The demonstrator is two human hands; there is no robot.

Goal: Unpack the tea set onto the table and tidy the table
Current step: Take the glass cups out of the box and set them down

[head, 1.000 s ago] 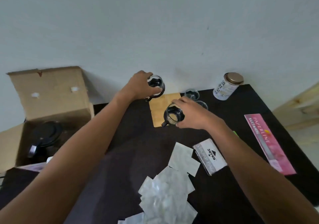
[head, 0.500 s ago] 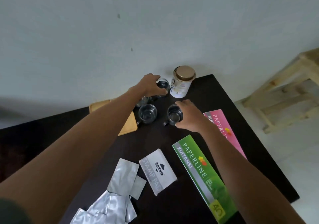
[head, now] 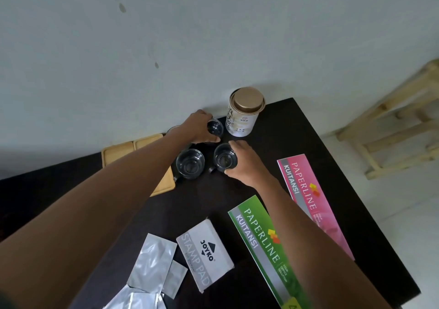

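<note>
Dark surface (head: 297, 142) against a pale wall, carrying green and pink receipt books (head: 266, 249), a stamp pad box (head: 205, 252), foil sachets (head: 152, 263), a wooden tray (head: 123, 153) and a gold-lidded tin (head: 243, 116). Left hand (head: 198, 128) curled round a glass cup (head: 215, 128) just beside the tin. Right hand (head: 244, 163) gripping a second cup (head: 224, 161), a third cup (head: 190, 163) standing free at the tray's edge.

Three clear glass cups stand upright on the dark surface (head: 285, 156). The far glass cup (head: 215, 128) is inside the left hand (head: 199, 129). The near-right cup (head: 225, 161) is gripped by the right hand (head: 247, 163). The third cup (head: 190, 167) stands free, just left of the right hand.
</note>
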